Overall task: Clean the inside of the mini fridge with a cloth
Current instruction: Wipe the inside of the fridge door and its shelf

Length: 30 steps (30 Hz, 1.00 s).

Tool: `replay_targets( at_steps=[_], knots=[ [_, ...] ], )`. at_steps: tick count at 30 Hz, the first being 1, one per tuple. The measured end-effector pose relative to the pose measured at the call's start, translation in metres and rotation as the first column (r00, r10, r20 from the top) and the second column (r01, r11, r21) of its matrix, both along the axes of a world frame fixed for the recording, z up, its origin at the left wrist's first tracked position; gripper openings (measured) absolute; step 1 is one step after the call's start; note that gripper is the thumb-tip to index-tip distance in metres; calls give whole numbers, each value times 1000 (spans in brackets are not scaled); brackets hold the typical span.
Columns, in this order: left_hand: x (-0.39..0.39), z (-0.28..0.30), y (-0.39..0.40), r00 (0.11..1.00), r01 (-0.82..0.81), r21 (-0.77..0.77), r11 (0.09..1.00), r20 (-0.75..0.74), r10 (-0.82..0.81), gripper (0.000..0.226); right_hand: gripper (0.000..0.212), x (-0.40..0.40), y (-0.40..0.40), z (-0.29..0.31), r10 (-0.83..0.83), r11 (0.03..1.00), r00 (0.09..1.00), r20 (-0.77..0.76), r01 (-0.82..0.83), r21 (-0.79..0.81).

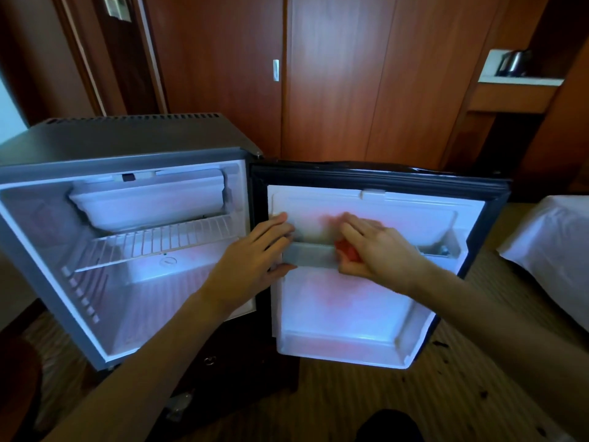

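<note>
**Both hands at the door shelf of the open mini fridge**

I see both forearms reaching forward and up from the bottom corners of the view, converging on the inner face of the fridge door (pixel 350 298), which stands swung wide to the right of the cabinet.

My left hand (pixel 255 250) sits at the left end of the door shelf (pixel 310 255), the clear rail that runs across the middle of the door liner. Its fingers lie fairly straight and together, reaching over the top of the rail's left end, while the thumb hooks under the lower edge, so the hand pinches that end of the rail between fingers and thumb.

My right hand (pixel 373 247) is further right on the same rail, palm down, fingers stretched towards the liner above the rail. Bunched under the palm and thumb is the red cloth (pixel 345 250); only a small patch of it shows between thumb and fingers, pressed against the rail. The hand grips it; how tightly I cannot tell.

The mini fridge (pixel 121 237) stands on the striped carpet (pixel 366 397) against brown wooden wardrobe panels (pixel 334 90). Its cabinet, to the left of both hands, shows a white freezer box at the top and a wire shelf (pixel 159 240) below it. The white corner of a bed (pixel 554 244) shows at the right edge, and a kettle (pixel 514 63) sits on a ledge at the upper right.
</note>
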<state>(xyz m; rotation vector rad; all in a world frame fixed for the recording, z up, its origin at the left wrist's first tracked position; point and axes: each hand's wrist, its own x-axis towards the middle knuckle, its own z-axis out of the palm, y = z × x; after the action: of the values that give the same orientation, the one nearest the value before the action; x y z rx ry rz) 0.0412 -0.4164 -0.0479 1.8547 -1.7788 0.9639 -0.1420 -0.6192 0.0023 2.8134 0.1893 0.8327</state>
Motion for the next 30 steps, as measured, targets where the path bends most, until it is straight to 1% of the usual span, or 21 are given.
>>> replay_targets(
  at_steps=[3, 6, 8, 10, 12, 14, 16, 19, 21, 23, 27, 30],
  knots=[
    [1, -3, -3, 1000, 10, -23, 1000, -7, -10, 45, 29, -23, -22, 1, -45, 999, 999, -20, 46, 30],
    [1, -4, -3, 1000, 14, -21, 1000, -20, -14, 44, 28, -8, -9, 2, -40, 999, 999, 20, 40, 25],
    [1, -3, -2, 999, 14, -11, 1000, -31, -14, 46, 36, 19, 14, 0, -7, 999, 999, 31, 5, 49],
    [0, -1, -2, 998, 20, -3, 1000, -53, -20, 50, 46, 45, 38, -4, 14, 996, 1000, 4, -14, 92],
    [-1, 1, -1, 998, 16, 1, 1000, -56, -16, 54, 46, 57, 49, -4, 26, 993, 1000, -5, -26, 117],
    [-3, 2, 0, 999, 1, 12, 1000, -53, -1, 54, 44, 45, 44, -1, 16, 996, 1000, -17, -15, 94],
    [-4, 1, 0, 999, -13, 5, 1000, -53, 13, 50, 40, 19, 22, 1, -9, 997, 999, -36, 12, 78],
    [-6, 2, -1, 998, -6, 4, 1000, -62, 6, 46, 30, -23, -13, 1, -83, 994, 997, -6, 83, 69],
    [-7, 3, -1, 998, -12, 1, 1000, -62, 12, 46, 27, -28, -21, 0, -97, 995, 995, 25, 96, 30],
    [-8, 3, -1, 997, -12, -7, 1000, -72, 12, 46, 24, -16, -11, -1, -90, 996, 995, 52, 89, 22],
    [-9, 4, -1, 997, -7, -8, 1000, -78, 6, 50, 41, 29, 25, -7, -14, 1000, 997, 70, 12, 29],
    [-7, 3, 1, 996, -10, 13, 1000, -86, 11, 57, 49, 55, 43, -7, 42, 996, 999, 0, -42, 84]
  ],
)
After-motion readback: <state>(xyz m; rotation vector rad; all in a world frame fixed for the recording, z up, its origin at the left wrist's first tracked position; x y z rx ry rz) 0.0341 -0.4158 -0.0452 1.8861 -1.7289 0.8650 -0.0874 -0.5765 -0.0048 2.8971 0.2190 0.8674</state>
